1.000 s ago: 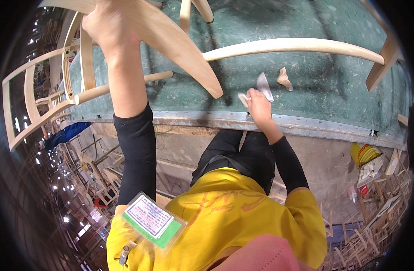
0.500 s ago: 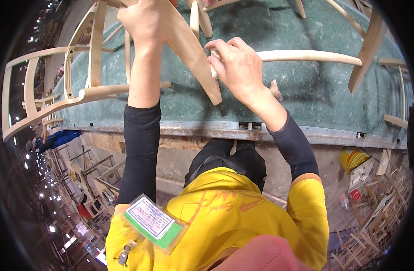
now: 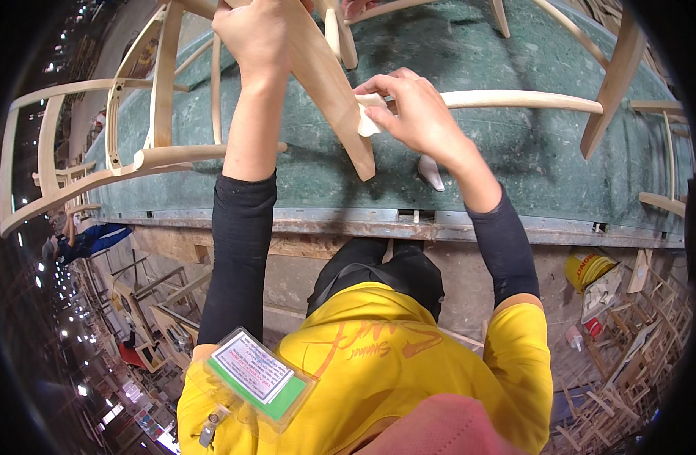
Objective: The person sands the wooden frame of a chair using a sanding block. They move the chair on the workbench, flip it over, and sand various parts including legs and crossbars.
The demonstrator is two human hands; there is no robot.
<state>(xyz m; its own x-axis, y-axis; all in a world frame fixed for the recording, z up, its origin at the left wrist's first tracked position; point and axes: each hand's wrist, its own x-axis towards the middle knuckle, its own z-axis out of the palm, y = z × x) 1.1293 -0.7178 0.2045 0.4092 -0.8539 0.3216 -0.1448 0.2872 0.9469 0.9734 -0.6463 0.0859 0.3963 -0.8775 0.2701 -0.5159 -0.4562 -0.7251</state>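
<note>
A pale unpainted wooden chair frame lies on the green-topped bench, its broad tapering leg (image 3: pixel 334 95) slanting down toward me. My left hand (image 3: pixel 251 42) is closed around the wood near the leg's upper end; its fingertips are partly hidden. Between the fingers and thumb of my right hand (image 3: pixel 424 117) is a creased, cream-coloured piece of sandpaper (image 3: pixel 369 120), by its look. It touches the leg's right edge above the tapered tip. A rounded rail (image 3: pixel 526 99) runs rightward from behind my right hand to another upright leg (image 3: pixel 612 87).
Another chair frame (image 3: pixel 164 91) stands at the left. A small whitish object (image 3: pixel 430 173) lies on the bench top (image 3: pixel 507 174) below my right wrist. Part of another person's hand (image 3: pixel 355 7) shows at the top. A metal strip (image 3: pixel 325 226) edges the bench. A yellow bucket (image 3: pixel 588 268) stands lower right.
My right hand has shifted slightly down and right, showing more of the sandpaper. My left hand and the leg have moved a little right. The whitish object appears farther left and lower.
</note>
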